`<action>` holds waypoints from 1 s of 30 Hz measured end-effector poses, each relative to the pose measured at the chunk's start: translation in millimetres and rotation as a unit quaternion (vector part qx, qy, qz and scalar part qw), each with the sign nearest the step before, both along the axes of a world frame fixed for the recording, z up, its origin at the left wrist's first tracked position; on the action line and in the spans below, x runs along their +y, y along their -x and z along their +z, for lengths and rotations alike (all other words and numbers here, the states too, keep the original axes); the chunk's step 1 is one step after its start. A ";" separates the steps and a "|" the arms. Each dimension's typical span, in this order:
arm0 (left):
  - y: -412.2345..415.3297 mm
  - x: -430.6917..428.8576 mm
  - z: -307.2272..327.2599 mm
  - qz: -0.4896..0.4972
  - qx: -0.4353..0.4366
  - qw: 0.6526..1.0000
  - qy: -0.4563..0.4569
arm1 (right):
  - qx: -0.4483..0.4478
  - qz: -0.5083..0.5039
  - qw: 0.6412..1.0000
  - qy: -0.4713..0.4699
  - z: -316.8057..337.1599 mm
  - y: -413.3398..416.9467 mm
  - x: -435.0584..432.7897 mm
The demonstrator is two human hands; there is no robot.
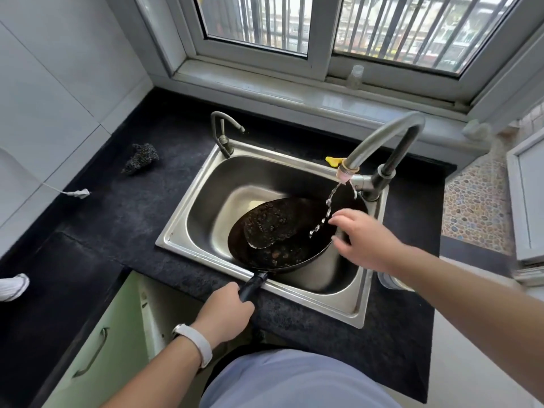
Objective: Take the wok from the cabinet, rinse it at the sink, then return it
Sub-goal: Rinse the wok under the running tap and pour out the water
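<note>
**Wok held in the sink under running water**

The dark, round metal wok [282, 240] is held tilted inside the stainless steel sink basin [206, 207], its black straight handle [253, 285] reaching out over the front rim of the sink. The handle is gripped by the left hand [225, 312], fingers closed around it; a white band [197, 343] is worn on that wrist. Speckled residue and a shallow pool of water are seen in the wok's bowl. A thin broken stream of water [325, 213] is falling from the curved grey metal tap [391, 136] toward the wok's right side. The right hand [365, 240] is spread open, holding nothing, just beside the stream at the wok's right rim; whether the rim is touched cannot be told from this angle. A second, smaller grey spout [223, 134] is mounted at the sink's back left corner. The sink is set in a black speckled countertop [117, 207], on which a dark crumpled scouring pad [141, 161] is lying well to the left. A pale green cabinet door [97, 346] is seen standing open below the counter.
</note>
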State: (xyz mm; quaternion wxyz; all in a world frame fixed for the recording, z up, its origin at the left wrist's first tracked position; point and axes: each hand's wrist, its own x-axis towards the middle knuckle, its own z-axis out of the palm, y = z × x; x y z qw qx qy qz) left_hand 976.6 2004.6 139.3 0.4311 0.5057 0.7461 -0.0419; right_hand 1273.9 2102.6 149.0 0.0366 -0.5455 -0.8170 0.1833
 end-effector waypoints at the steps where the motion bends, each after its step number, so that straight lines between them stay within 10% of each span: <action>1: 0.3 -0.3 -0.2 0.003 -0.001 1.000 -0.001 | 0.018 -0.007 0.999 0.041 1.9 11.7 -11.4; 6: -1.1 -3.0 -3.4 0.014 -0.006 1.000 -0.005 | 0.135 -0.127 0.935 0.302 -13.8 71.0 -60.0; 11: -4.6 -3.8 -11.0 0.034 -0.011 0.999 -0.025 | 0.335 -0.299 0.720 0.529 -52.0 143.0 -80.6; 17: -9.7 -15.8 -20.8 0.078 -0.053 0.995 -0.026 | 0.494 -0.426 0.507 0.563 -74.2 167.5 -79.8; 30: -0.4 -32.4 -21.5 0.136 -0.125 0.981 -0.057 | 0.548 -0.383 0.484 0.565 -74.6 169.0 -80.5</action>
